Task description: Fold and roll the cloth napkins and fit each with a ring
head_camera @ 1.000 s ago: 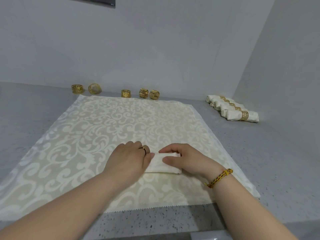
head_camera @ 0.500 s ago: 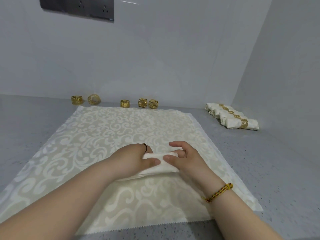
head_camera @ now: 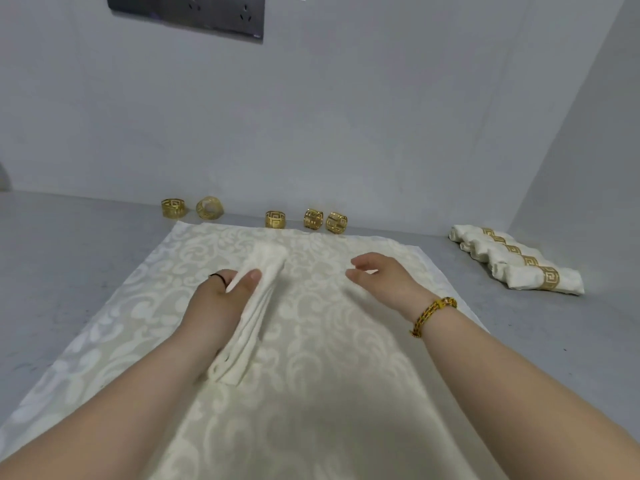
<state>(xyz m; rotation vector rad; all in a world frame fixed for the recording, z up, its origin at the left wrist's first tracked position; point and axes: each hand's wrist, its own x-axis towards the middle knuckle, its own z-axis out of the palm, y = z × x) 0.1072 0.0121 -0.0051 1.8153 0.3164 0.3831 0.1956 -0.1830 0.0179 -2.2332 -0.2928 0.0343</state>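
While our left hand [head_camera: 214, 301] holds one folded white napkin [head_camera: 250, 327], right hand's [head_camera: 381, 282] grip slack, we list five rings [head_camera: 275, 219], four rolls [head_camera: 516, 277].

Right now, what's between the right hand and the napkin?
Only bare patterned cloth lies between the right hand and the napkin, which the left hand grips. The head view shows it.
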